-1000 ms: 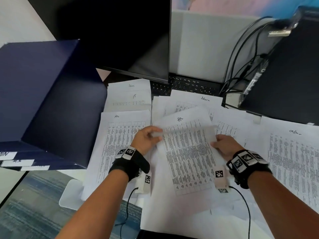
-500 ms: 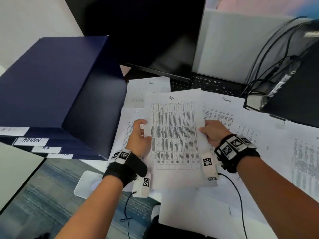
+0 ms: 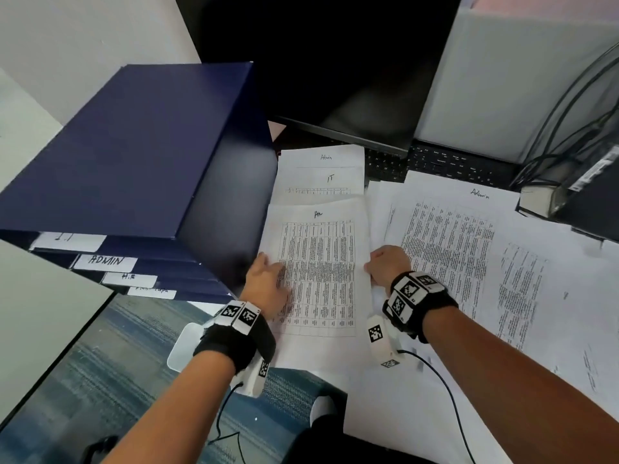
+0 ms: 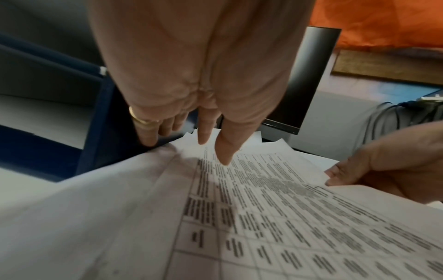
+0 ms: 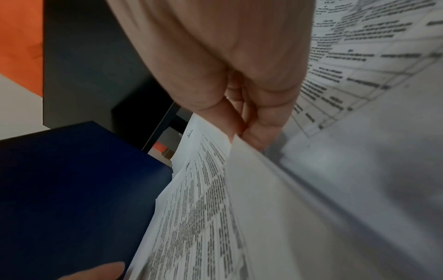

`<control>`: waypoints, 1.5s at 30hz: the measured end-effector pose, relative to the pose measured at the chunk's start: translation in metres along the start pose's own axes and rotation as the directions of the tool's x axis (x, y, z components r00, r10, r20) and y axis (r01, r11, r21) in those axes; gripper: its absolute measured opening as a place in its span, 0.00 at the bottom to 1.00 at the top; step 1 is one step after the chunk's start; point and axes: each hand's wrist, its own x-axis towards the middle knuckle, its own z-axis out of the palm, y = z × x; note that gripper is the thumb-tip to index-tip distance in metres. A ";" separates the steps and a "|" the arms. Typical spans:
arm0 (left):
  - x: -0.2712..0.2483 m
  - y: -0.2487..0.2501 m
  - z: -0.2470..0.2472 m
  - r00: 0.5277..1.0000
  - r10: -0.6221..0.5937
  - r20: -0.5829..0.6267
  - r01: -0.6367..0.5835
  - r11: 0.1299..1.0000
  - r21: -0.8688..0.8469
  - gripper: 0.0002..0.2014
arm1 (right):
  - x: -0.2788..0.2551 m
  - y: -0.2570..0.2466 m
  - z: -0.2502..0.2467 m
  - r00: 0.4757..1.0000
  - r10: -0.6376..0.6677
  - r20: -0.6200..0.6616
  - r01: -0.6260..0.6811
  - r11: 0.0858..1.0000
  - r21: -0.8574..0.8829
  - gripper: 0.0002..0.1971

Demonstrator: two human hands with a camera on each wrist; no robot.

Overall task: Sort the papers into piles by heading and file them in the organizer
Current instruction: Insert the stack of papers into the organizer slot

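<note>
A printed sheet headed HR point(image 3: 318, 262) lies on the left pile beside the dark blue organizer point(image 3: 134, 155). My left hand point(image 3: 268, 279) rests on its left edge with straight fingers point(image 4: 223, 151). My right hand point(image 3: 385, 262) pinches its right edge point(image 5: 237, 151) between thumb and curled fingers. Behind it lie sheets headed Admin point(image 3: 326, 157) and IT point(image 3: 331, 178). Another Admin sheet point(image 3: 449, 236) lies to the right. The organizer's drawers carry white labels, among them ADMIN point(image 3: 105, 261) and HR point(image 3: 129, 277).
A dark monitor point(image 3: 335, 61) stands behind the papers, with a black keyboard point(image 3: 435, 162) under it. Cables point(image 3: 569, 128) and a black case point(image 3: 596, 195) fill the right rear. More sheets point(image 3: 522, 279) cover the desk's right side. The desk's front edge runs just below the pile.
Both hands carried the HR sheet leftward from the middle of the desk and laid it on the left pile next to the organizer. The head view swung left.
</note>
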 end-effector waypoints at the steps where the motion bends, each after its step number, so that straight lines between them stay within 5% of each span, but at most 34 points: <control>1: -0.003 0.004 -0.001 1.000 0.021 0.000 -0.021 1.000 -0.010 0.17 | -0.002 -0.002 0.003 1.000 0.000 0.003 0.000 1.000 -0.019 0.08; 2: -0.004 0.007 -0.002 0.999 0.044 0.010 -0.044 0.999 -0.013 0.16 | -0.003 -0.003 0.007 1.000 -0.010 0.004 0.010 1.000 -0.026 0.03; 4: -0.008 0.013 -0.002 0.997 0.045 0.069 -0.046 0.999 0.008 0.16 | -0.006 -0.005 0.013 0.999 -0.034 0.009 0.035 0.997 -0.065 0.11; 7: -0.009 0.021 0.000 0.984 -0.022 0.174 -0.002 0.991 0.137 0.28 | -0.011 -0.008 0.012 0.999 -0.045 0.008 0.045 0.989 -0.140 0.05; 12: 0.001 0.024 0.003 0.976 -0.045 0.214 -0.020 0.956 0.293 0.38 | -0.007 0.023 -0.023 0.983 0.024 -0.182 -0.036 0.998 -0.060 0.07; 17: 0.008 0.036 0.005 0.980 -0.069 0.186 -0.013 0.914 0.405 0.37 | -0.009 0.072 -0.076 0.842 0.286 -0.457 -0.365 0.927 -0.092 0.16; 20: 0.014 0.043 0.006 0.971 -0.121 0.207 0.026 0.911 0.411 0.42 | -0.014 0.096 -0.102 0.764 0.437 -0.475 -0.447 0.889 0.099 0.28; 24: 0.016 0.047 0.005 0.969 -0.122 0.213 0.021 0.907 0.421 0.42 | -0.012 0.112 -0.116 0.838 0.432 -0.333 -0.339 0.890 0.304 0.27; 27: 0.016 0.054 0.003 0.973 -0.132 0.188 0.039 0.901 0.431 0.37 | -0.015 0.116 -0.119 0.851 0.407 -0.333 -0.397 0.912 0.098 0.15; 31: 0.019 0.075 0.013 0.993 0.026 0.115 -0.061 0.950 0.307 0.30 | -0.020 0.127 -0.131 0.839 0.436 -0.326 -0.445 0.894 0.050 0.19; 37: 0.017 0.129 0.047 0.976 0.215 -0.014 -0.213 0.973 0.093 0.16 | -0.028 0.128 -0.139 0.909 0.398 -0.123 -0.416 0.878 -0.236 0.08; 41: 0.022 0.144 0.060 0.941 0.302 0.152 -0.334 0.903 0.270 0.22 | -0.033 0.126 -0.141 0.910 0.411 -0.050 -0.407 0.865 -0.292 0.03; 45: 0.020 0.144 0.061 0.898 0.321 0.301 -0.418 0.837 0.353 0.27 | -0.031 0.125 -0.147 0.934 0.356 -0.027 -0.353 0.909 -0.222 0.26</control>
